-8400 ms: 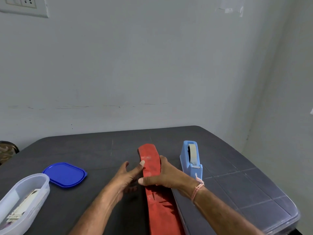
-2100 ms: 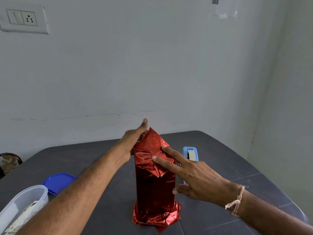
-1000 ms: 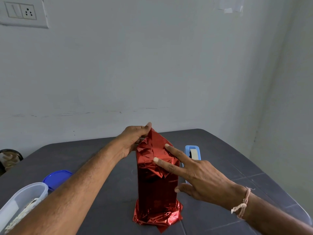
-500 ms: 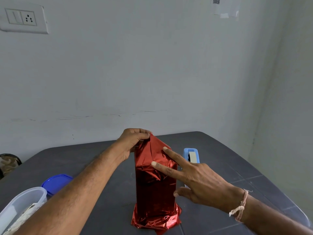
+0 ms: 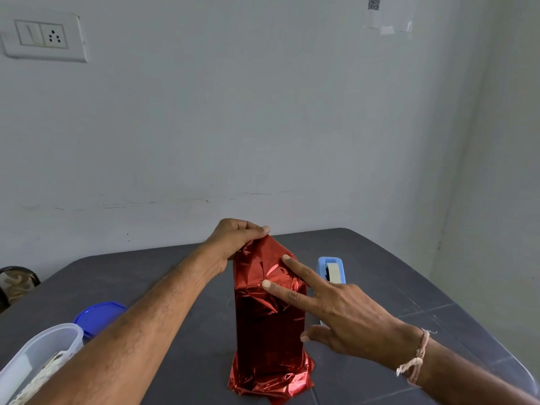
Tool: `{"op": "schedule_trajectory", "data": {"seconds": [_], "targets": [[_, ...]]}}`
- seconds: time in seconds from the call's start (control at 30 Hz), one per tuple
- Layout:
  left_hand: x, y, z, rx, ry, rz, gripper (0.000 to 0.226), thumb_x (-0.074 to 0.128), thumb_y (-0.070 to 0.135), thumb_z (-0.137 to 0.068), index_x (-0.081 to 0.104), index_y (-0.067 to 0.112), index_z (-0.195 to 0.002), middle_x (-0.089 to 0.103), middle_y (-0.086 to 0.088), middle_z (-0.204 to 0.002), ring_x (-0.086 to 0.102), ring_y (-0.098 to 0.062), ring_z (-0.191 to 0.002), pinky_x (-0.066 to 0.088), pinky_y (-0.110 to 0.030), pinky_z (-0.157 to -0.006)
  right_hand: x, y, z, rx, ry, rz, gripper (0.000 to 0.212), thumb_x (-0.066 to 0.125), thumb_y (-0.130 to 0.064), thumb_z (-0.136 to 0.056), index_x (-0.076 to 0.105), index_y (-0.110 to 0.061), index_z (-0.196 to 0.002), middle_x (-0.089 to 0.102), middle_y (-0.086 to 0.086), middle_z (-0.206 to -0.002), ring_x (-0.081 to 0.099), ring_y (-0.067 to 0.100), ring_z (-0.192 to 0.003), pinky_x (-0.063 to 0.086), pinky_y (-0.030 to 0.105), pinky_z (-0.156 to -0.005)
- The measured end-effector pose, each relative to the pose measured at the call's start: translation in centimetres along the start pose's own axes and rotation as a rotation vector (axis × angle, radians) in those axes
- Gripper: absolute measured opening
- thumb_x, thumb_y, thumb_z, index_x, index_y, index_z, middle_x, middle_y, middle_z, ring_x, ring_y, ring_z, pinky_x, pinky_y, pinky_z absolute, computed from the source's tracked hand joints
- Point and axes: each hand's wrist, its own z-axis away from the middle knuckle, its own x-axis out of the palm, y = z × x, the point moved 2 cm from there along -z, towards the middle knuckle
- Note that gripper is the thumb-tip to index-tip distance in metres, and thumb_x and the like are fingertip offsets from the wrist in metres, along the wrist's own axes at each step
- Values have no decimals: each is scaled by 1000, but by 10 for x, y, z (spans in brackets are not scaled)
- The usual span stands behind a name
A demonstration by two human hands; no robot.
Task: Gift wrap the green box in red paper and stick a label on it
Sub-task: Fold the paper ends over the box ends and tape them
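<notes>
The wrapped box [image 5: 270, 325] stands upright near the middle of the dark grey table [image 5: 394, 273], covered all over in shiny red paper [image 5: 268, 381] that spreads in a crumpled skirt round its foot. At the top the paper rises to a loose peak, and the left hand [image 5: 233, 239], reaching in from 8 o'clock, pinches that peak between curled fingertips and thumb. The right hand [image 5: 347, 317] comes from 4 o'clock, its first two fingers [image 5: 292, 295] held straight and spread, pressing the folded paper flat against the upper front of the box. Its thumb [image 5: 314, 336] touches the box's right edge lower down. A pale thread band [image 5: 416, 361] circles that wrist. From the box, a light blue tape dispenser [image 5: 331, 270] sits just beside it at 2 o'clock, a blue lid [image 5: 98, 317] lies at 9 o'clock, and a clear tub [image 5: 43, 346] holding paper slips stands at 8 o'clock, the print on them too blurred to read. On the wall, a white switch plate [image 5: 43, 38] with a three-pin socket hangs at 10 o'clock, and a taped sheet [image 5: 388, 11] bearing a small pixelled code square hangs at 1 o'clock, with no words legible.
</notes>
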Motion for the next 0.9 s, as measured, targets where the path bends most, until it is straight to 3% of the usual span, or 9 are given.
{"op": "schedule_trajectory", "data": {"seconds": [0.07, 0.2, 0.3, 0.37, 0.43, 0.5, 0.63, 0.8, 0.9], "targets": [[1, -1, -1, -3, 5, 14, 20, 84, 27, -81, 80, 10, -92, 78, -3, -83, 68, -15, -78, 54, -28, -72, 0, 0, 1, -1, 0, 2, 102, 57, -53, -99, -37, -65, -138, -36, -6, -164, 62, 22, -108, 53, 28, -74], [2, -6, -3, -33, 14, 47, 15, 84, 20, -81, 80, 10, -92, 79, -5, -95, 68, -20, -94, 54, -40, -94, -1, 0, 1, 2, 1, 7, 102, 58, -52, -98, -35, -65, -139, -35, -6, -165, 63, 19, -103, 55, 28, -75], [3, -4, 2, -20, 16, 84, 19, 82, 23, -84, 78, 12, -99, 77, 1, -89, 67, -16, -91, 55, -32, -80, 0, 1, 0, -2, 11, 13, 102, 59, -52, -98, -32, -64, -142, -33, -4, -166, 63, 20, -100, 51, 26, -70], [2, 0, 6, 53, 68, 88, 25, 78, 35, -87, 74, 19, -106, 75, 3, -97, 67, -12, -90, 50, -23, -68, 1, 3, 0, -3, 13, 24, 103, 59, -53, -98, -33, -64, -142, -33, -4, -165, 63, 20, -100, 46, 26, -69], [-2, -1, 16, 203, 178, 31, 30, 75, 44, -88, 67, 27, -111, 68, 6, -116, 63, -9, -107, 47, -24, -75, 1, 4, 0, -4, 20, 27, 103, 59, -53, -97, -33, -63, -142, -33, -4, -165, 64, 19, -100, 44, 26, -69], [-6, -5, 36, 370, 242, -72, 21, 76, 39, -88, 66, 34, -106, 59, 15, -125, 54, -3, -118, 44, -23, -84, 1, 4, 0, -8, 27, 22, 103, 61, -52, -97, -31, -63, -144, -33, -3, -165, 64, 20, -99, 49, 27, -69], [-7, -25, 77, 352, 85, -105, 13, 79, 27, -85, 73, 36, -93, 55, 23, -129, 46, 6, -126, 38, -23, -98, 1, 3, 0, -4, 29, 16, 104, 61, -51, -97, -30, -63, -144, -36, -5, -164, 64, 21, -103, 56, 32, -75], [-5, -34, 88, 207, -73, -5, 42, 86, 51, -69, 75, 43, -109, 48, 12, -151, 38, -9, -143, 27, -42, -120, -1, -1, -1, -10, 16, 28, 102, 58, -53, -98, -32, -62, -143, -37, -4, -164, 62, 18, -106, 54, 27, -75], [1, -27, 86, 188, -128, 68, 41, 86, 47, -71, 75, 43, -110, 63, 16, -135, 53, -7, -132, 37, -46, -118, -2, -2, 1, -14, 17, 42, 101, 58, -54, -98, -32, -62, -144, -39, -3, -163, 61, 15, -100, 45, 23, -69]]}}
